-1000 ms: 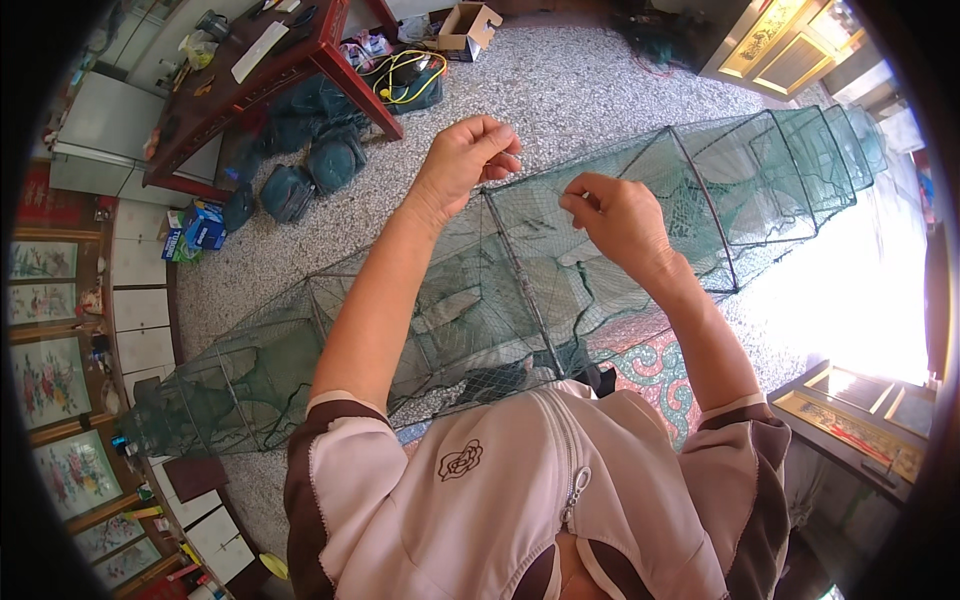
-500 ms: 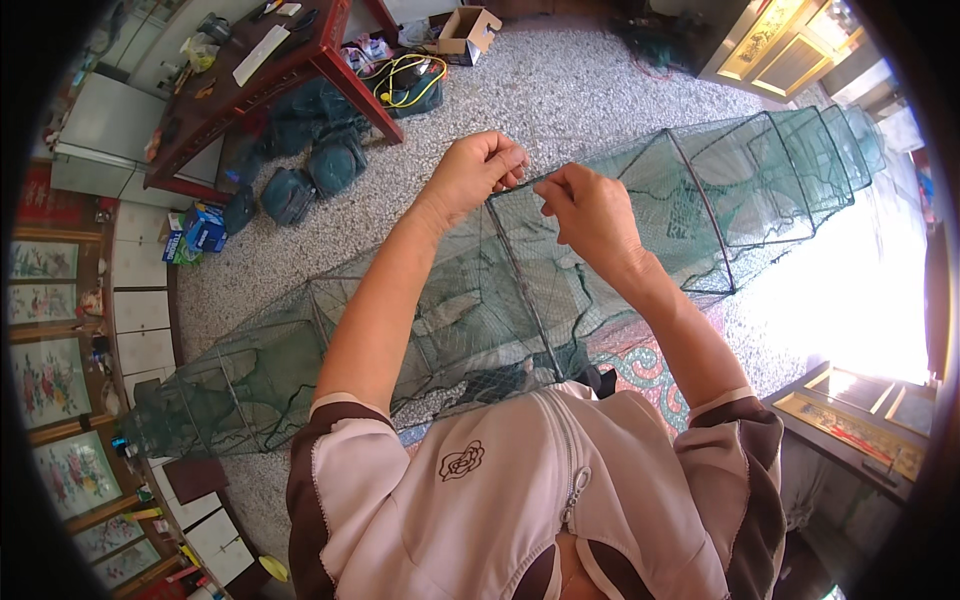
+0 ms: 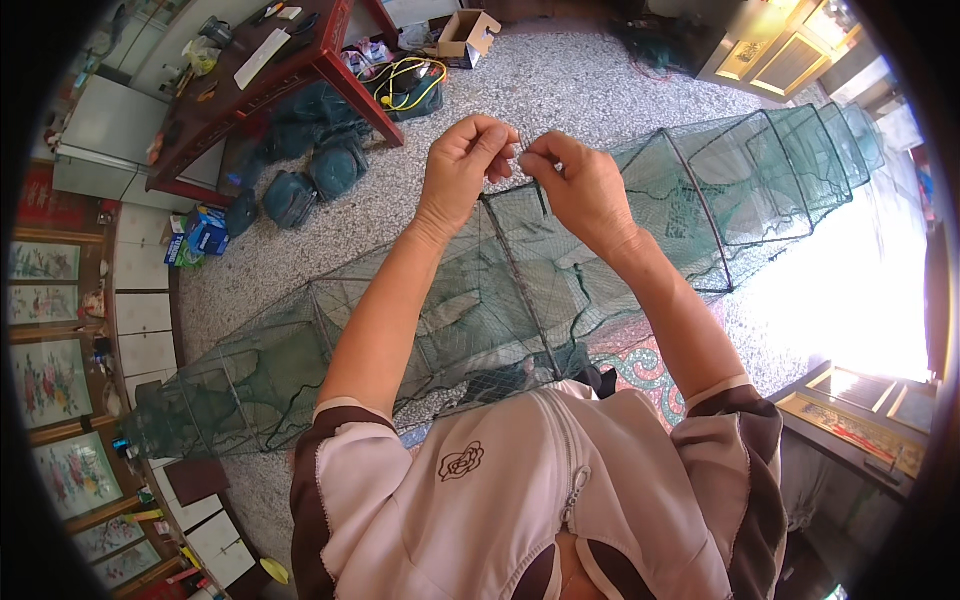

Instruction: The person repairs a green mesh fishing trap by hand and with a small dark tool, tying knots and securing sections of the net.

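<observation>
A long green mesh fish trap [image 3: 450,310] with dark rectangular wire frames stretches across the view, from low on the left to high on the right. My left hand [image 3: 465,165] is closed, fingers curled and thumb bent in, just above the top corner of a middle frame. Whatever it pinches is hidden or too fine to see. Close beside it, my right hand [image 3: 582,190] pinches thumb against forefinger on a thin dark cord [image 3: 543,203], whose short end hangs below the fingers. The fingertips of both hands are a small gap apart.
A red-brown wooden table [image 3: 330,60] stands at the upper left, with folded dark green net bundles [image 3: 338,165] beneath it. Beyond are a yellow cable [image 3: 410,98] and an open cardboard box [image 3: 467,40]. A patterned rug [image 3: 640,365] lies under the trap.
Both hands have risen slightly away from the trap, and the right has shifted a little left, closer to the left hand. The cord end now shows below the right hand.
</observation>
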The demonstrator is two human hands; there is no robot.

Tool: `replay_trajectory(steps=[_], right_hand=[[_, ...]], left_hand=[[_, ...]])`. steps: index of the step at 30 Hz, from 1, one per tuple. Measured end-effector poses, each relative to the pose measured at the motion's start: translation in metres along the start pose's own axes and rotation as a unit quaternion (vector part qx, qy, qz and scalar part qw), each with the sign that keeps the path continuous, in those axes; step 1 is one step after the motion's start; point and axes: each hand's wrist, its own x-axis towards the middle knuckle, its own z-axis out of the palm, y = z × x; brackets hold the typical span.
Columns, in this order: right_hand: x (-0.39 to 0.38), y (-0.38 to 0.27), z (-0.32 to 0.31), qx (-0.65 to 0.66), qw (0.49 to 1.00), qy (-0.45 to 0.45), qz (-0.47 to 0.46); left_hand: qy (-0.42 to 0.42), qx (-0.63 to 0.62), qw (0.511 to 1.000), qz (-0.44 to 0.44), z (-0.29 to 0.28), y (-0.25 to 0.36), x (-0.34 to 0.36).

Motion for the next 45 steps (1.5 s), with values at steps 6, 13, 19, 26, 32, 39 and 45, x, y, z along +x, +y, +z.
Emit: replay_trajectory(steps=[6, 13, 19, 26, 32, 39, 45], right_hand=[[0.025, -0.044, -0.037, 0.256, 0.956, 0.143, -0.024], [0.043, -0.068, -0.109, 0.378, 0.863, 0.278, -0.186], [0.044, -0.074, -0.150, 0.424, 0.837, 0.285, -0.198], [0.041, -0.066, -0.145, 0.395, 0.853, 0.276, -0.201], [0.025, -0.054, -0.136, 0.267, 0.911, 0.230, -0.215], [-0.013, -0.013, -0.091, 0.048, 0.995, 0.015, -0.081], [-0.031, 0.016, -0.055, -0.124, 0.989, -0.083, 0.005]], left_hand=[[0.000, 0.057, 0.998, -0.018, -0.002, -0.007, 0.001], [-0.029, 0.253, 0.963, 0.084, 0.002, -0.017, -0.001], [0.004, 0.227, 0.971, 0.071, 0.007, -0.014, 0.001], [-0.154, 0.300, 0.934, 0.118, 0.009, 0.001, 0.000], [-0.098, 0.158, 0.983, 0.007, -0.001, 0.002, 0.012], [-0.068, 0.118, 0.987, -0.081, -0.005, 0.006, 0.031], [-0.004, 0.064, 0.988, -0.144, -0.001, 0.004, 0.028]])
